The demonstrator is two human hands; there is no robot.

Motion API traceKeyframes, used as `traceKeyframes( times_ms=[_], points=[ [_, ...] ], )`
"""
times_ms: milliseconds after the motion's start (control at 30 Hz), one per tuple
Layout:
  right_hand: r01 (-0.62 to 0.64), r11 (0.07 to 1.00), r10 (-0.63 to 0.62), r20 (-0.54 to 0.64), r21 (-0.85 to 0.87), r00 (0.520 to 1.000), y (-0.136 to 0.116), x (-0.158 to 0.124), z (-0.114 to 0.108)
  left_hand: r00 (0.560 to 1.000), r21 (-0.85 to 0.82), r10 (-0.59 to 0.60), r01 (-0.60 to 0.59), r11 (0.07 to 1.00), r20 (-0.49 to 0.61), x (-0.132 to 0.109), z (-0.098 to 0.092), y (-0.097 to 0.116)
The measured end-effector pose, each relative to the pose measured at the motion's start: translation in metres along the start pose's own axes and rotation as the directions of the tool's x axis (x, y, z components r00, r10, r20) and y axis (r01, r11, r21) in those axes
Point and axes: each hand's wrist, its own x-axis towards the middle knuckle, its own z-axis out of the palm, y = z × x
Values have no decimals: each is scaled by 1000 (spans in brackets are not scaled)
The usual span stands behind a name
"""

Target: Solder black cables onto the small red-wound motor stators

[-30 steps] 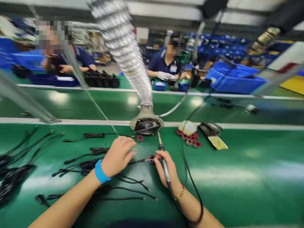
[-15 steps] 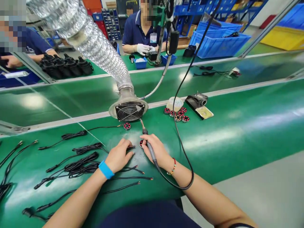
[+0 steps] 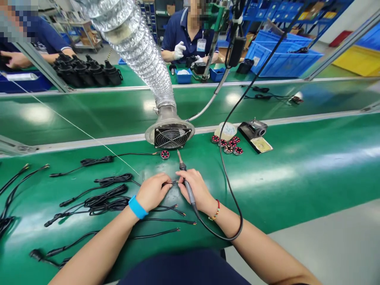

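My left hand [image 3: 153, 192], with a blue band at its wrist, pinches the end of a black cable [image 3: 173, 183] above the green bench. My right hand [image 3: 199, 190] is closed around a soldering iron [image 3: 189, 189], whose tip points away from me toward the fan. The cable's end reaches the fingers of my right hand; the small round part seen there earlier is now hidden. Just beyond my hands lies a round red-and-black motor part [image 3: 165, 154], with another cable [image 3: 135, 153] running to it. Several coiled black cables [image 3: 103, 200] lie left of my hands.
A fan [image 3: 172, 138] on a foil duct [image 3: 142, 51] hangs close beyond the iron. Several round motor parts [image 3: 228, 149] and an iron stand [image 3: 253, 128] sit at right. The iron's cord [image 3: 222, 166] loops over my right forearm. Across the bench, a gloved co-worker [image 3: 187, 37] works.
My left hand has brought the cable end right, up to the fingers of my right hand. The view has shifted slightly. One gloved hand of the co-worker has risen.
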Motion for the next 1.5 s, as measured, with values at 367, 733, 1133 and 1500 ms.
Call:
traceKeyframes(
  times_ms=[367,733,1133,1500],
  points=[
    [-34,995,37,-31,98,999,-2,3,1,976,-202,142,-174,964,-164,-2,5,3],
    [-52,984,60,-46,170,997,-3,6,0,966,-178,193,-224,958,-173,1,10,-1],
    [-89,967,72,77,241,994,9,4,-19,982,-300,110,-152,942,-151,8,16,0],
    [-98,995,98,178,-4,979,19,6,-13,995,-384,14,-49,922,-94,12,15,-2]
  ],
)
